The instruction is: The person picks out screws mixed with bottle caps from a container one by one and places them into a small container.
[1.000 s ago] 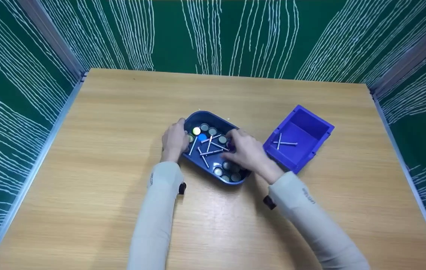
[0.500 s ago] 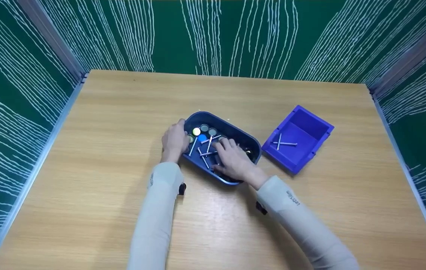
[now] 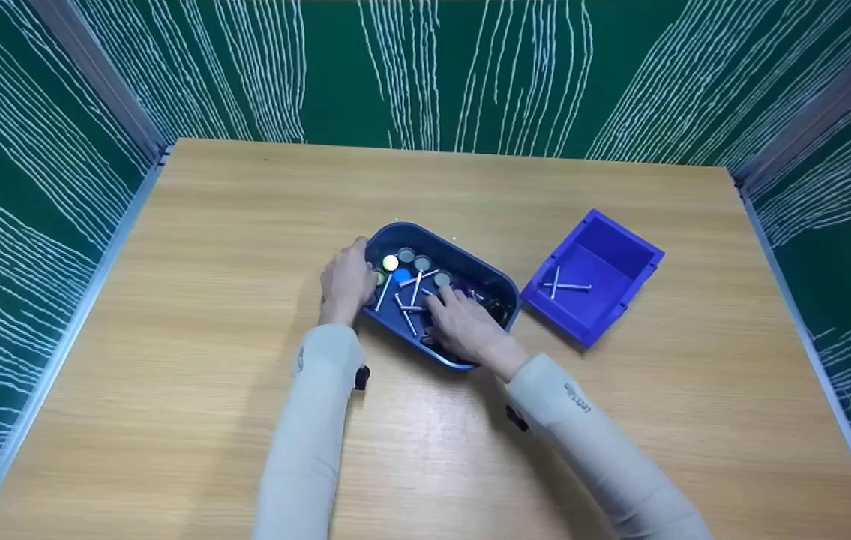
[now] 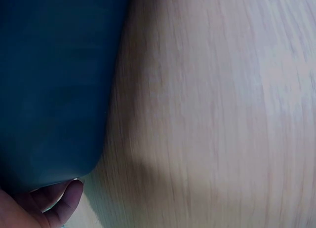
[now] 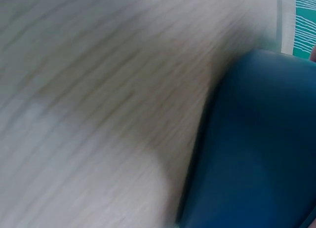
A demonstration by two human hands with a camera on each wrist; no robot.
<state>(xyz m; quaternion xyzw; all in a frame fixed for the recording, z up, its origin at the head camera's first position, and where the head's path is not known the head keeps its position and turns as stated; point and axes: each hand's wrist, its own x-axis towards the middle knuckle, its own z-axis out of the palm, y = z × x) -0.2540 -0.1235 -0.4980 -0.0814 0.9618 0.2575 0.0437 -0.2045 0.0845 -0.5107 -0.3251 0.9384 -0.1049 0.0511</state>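
A dark blue tub (image 3: 431, 240) sits mid-table, holding silvery screws (image 3: 406, 315) and round bottle caps (image 3: 422, 262), among them a yellow one (image 3: 390, 262) and a blue one (image 3: 402, 277). My left hand (image 3: 348, 279) grips the tub's left end; in the left wrist view its fingers (image 4: 69, 201) curl at the tub's corner. Inside the tub, toward its near right part, my right hand (image 3: 466, 326) reaches down with fingertips next to the screws. Whether those fingers pinch anything is hidden. The right wrist view mostly shows the tub's outer wall (image 5: 256, 144).
To the right of the tub stands a purple bin (image 3: 616, 259) with two crossed screws (image 3: 566, 286) in it. The wooden table (image 3: 245, 225) is bounded by green walls (image 3: 343, 75) with white streaks behind and on both sides.
My right hand has moved left and down, from the tub's right rim deeper into it, uncovering the right end. The left hand has stayed at the tub's left end.
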